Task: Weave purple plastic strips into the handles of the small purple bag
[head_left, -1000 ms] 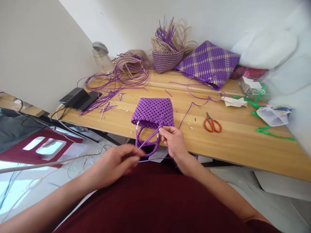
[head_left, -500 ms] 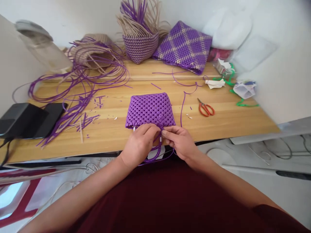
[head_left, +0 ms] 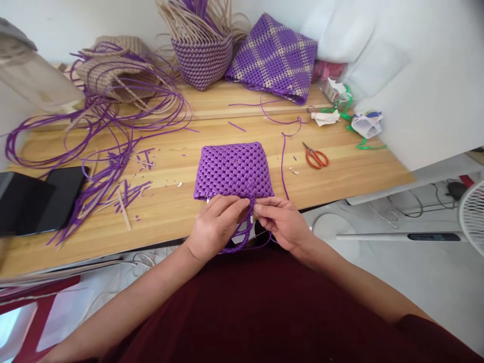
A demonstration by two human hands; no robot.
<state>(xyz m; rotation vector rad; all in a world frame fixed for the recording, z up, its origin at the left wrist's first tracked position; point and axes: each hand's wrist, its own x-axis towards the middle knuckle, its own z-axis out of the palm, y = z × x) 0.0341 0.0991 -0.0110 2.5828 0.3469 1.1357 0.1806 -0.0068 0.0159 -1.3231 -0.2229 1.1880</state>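
Both bare forearms reach forward from the lower corners of the view and converge at the near edge of the tabletop, just right of its middle. The left hand lies knuckles up, its fingers curled forward and pinched together at the tips. The right hand mirrors it, back of the hand up, with thumb and forefinger pressed together and pointing left. The fingertips of the two hands nearly meet, wrists angled inward.

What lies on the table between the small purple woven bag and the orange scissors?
In the head view, a loose purple strand and small scraps lie between purple bag and scissors.
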